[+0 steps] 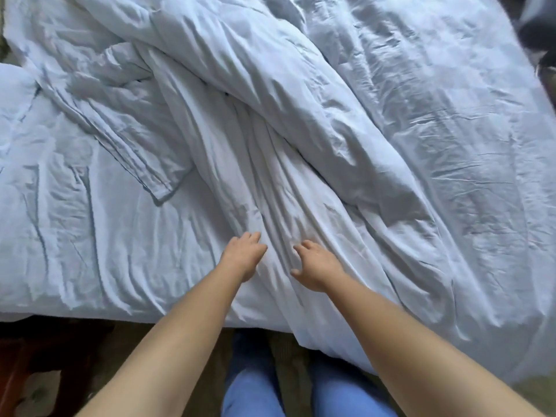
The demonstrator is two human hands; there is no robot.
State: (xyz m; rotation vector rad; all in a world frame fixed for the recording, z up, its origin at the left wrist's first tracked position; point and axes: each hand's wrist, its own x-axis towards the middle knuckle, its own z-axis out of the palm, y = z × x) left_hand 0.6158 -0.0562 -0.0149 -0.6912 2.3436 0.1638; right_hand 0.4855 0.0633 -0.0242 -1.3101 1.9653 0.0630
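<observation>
The crumpled white duvet [301, 121] lies bunched on the bed [75, 308]. Its long folds run from far beyond the hands down between and under them, and its near end hangs over the bed's edge below the right wrist. The left hand [242, 257] rests at the folds' left border, fingers relaxed and lightly bent, gripping nothing. The right hand [316, 266] lies on the folds just beside it, fingers loose and spread, holding nothing. Left of the left hand stretches the wrinkled pale sheet [90, 236]; a folded cloth strip [126, 145] lies beyond it.
</observation>
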